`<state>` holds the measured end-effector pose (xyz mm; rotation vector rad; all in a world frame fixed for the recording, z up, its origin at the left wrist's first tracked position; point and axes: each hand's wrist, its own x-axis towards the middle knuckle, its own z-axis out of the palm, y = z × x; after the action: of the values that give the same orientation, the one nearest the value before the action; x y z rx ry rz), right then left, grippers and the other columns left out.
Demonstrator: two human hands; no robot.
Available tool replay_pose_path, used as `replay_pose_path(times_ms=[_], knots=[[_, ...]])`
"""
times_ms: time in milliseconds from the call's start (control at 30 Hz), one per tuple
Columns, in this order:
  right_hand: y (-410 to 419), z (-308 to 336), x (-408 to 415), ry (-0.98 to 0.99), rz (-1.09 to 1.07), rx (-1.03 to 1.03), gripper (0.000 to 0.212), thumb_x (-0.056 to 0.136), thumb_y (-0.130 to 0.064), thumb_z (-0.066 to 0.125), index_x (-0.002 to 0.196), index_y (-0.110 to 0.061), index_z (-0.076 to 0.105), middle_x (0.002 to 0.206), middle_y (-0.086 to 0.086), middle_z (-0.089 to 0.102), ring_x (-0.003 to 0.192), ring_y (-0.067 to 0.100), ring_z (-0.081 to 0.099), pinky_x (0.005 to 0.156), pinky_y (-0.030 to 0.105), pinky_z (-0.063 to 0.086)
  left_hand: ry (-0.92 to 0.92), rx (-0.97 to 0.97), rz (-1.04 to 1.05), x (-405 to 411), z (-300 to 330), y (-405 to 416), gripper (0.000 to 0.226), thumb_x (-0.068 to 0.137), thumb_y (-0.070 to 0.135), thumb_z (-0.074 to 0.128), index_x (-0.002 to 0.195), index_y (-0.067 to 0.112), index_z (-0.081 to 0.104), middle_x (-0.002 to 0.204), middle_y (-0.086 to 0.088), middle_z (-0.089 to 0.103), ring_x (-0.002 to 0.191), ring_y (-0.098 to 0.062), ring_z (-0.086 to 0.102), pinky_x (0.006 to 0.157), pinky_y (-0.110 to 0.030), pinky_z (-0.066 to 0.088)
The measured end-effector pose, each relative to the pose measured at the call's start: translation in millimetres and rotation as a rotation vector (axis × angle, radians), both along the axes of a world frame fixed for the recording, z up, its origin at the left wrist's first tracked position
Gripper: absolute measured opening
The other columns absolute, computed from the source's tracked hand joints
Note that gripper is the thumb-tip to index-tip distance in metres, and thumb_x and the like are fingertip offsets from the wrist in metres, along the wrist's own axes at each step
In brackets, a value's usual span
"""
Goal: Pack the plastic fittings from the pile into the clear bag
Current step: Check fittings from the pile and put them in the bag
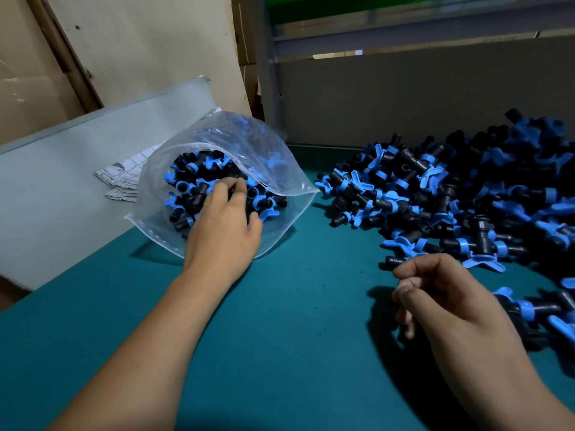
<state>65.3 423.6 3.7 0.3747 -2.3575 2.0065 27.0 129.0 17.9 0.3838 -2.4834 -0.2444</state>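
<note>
The clear bag (pixel 281 174) lies on its side at the left, mouth open toward me, partly filled with black-and-blue plastic fittings (pixel 189 185). My left hand (pixel 224 222) reaches into its mouth, fingers curled down onto the fittings inside, with a dark fitting pinched at the fingertips. A big pile of the same fittings (pixel 466 197) spreads over the right side of the table. My right hand (pixel 441 293) hovers at the pile's near edge, fingers loosely curled and holding nothing, its index tip just beside a black stub.
The work surface is a teal mat (pixel 280 321). A grey panel (pixel 62 181) leans at the left behind the bag, with printed paper slips (pixel 124 178) against it. Cardboard sheets (pixel 149 42) and a grey back wall (pixel 404 98) close off the far side.
</note>
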Motion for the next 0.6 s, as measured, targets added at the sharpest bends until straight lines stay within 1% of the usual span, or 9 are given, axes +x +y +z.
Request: replay_pose_path(times_ms=[67,100,167,233,300,367,433,533,600], knots=[[-0.7,0.2,2.0,0.020,-0.026,0.032,0.014,0.091,-0.027,0.062,0.103,-0.033,0.066,0.079,-0.003,0.066,0.065,0.027,0.061,0.060,0.040,0.051,-0.065,-0.087,0.081,-1.1,-1.0,-4.2,0.066,0.102,0.037,0.052,0.156,0.002,0.038,0.160,-0.011,0.037,0.149,-0.032,0.034,0.123,-0.050,0.029],[-0.4,-0.2,2.6,0.055,-0.059,0.064,0.014,0.092,-0.030,0.062,0.105,-0.034,0.065,0.081,-0.006,0.067,0.064,0.025,0.060,0.059,0.039,0.051,-0.106,-0.132,0.133,-1.4,-1.6,-6.5,0.071,0.102,0.041,0.051,0.158,0.002,0.034,0.164,-0.015,0.033,0.154,-0.034,0.026,0.126,-0.052,0.022],[1.5,0.3,3.2,0.165,-0.179,0.178,0.013,0.093,-0.033,0.061,0.106,-0.036,0.063,0.088,-0.010,0.067,0.062,0.014,0.055,0.058,0.028,0.046,-0.165,-0.141,0.202,-1.8,-2.8,-9.1,0.080,0.101,0.049,0.050,0.162,0.003,0.026,0.169,-0.019,0.023,0.159,-0.035,0.012,0.127,-0.055,0.014],[3.2,4.6,3.0,0.292,-0.344,0.382,0.014,0.091,-0.028,0.064,0.103,-0.035,0.062,0.099,-0.014,0.059,0.089,0.011,0.052,0.075,0.024,0.037,-0.168,-0.094,0.205,-2.2,-3.6,-7.9,0.081,0.102,0.051,0.048,0.162,0.001,0.024,0.170,-0.021,0.018,0.159,-0.036,0.009,0.128,-0.055,0.013],[2.7,7.3,2.6,0.314,-0.437,0.617,0.024,0.087,-0.027,0.071,0.109,-0.029,0.062,0.110,-0.002,0.049,0.109,0.021,0.040,0.090,0.033,0.031,-0.077,-0.063,0.178,-1.1,-2.3,-5.0,0.071,0.104,0.044,0.048,0.157,-0.001,0.036,0.166,-0.024,0.029,0.156,-0.037,0.019,0.127,-0.054,0.017],[0.6,5.8,2.7,0.279,-0.422,0.841,0.035,0.083,-0.034,0.075,0.115,-0.023,0.064,0.115,0.008,0.051,0.110,0.031,0.043,0.092,0.045,0.033,0.132,-0.030,0.147,2.7,2.0,-1.1,0.051,0.100,0.031,0.050,0.139,0.000,0.060,0.148,-0.024,0.051,0.141,-0.041,0.040,0.120,-0.055,0.029],[-2.6,4.1,6.1,0.265,-0.355,1.003,0.037,0.084,-0.043,0.071,0.116,-0.026,0.063,0.111,0.007,0.056,0.107,0.035,0.052,0.091,0.047,0.034,0.330,-0.032,0.126,9.3,7.3,4.0,0.033,0.094,0.020,0.052,0.114,0.006,0.075,0.124,-0.018,0.064,0.120,-0.040,0.053,0.106,-0.053,0.039],[-5.1,6.8,10.9,0.294,-0.303,1.074,0.029,0.088,-0.049,0.062,0.113,-0.034,0.059,0.098,-0.001,0.058,0.100,0.031,0.058,0.090,0.047,0.034,0.512,-0.144,-0.023,19.4,17.8,22.3,0.020,0.086,0.009,0.053,0.083,0.011,0.073,0.091,-0.011,0.068,0.090,-0.037,0.058,0.086,-0.050,0.044],[-5.5,8.1,11.6,0.329,-0.288,1.037,0.019,0.089,-0.045,0.062,0.103,-0.035,0.054,0.091,-0.005,0.055,0.094,0.029,0.057,0.087,0.046,0.034,0.522,-0.186,-0.279,22.8,20.9,45.3,0.018,0.082,0.004,0.054,0.075,0.011,0.069,0.079,-0.008,0.066,0.078,-0.035,0.059,0.077,-0.050,0.048]])
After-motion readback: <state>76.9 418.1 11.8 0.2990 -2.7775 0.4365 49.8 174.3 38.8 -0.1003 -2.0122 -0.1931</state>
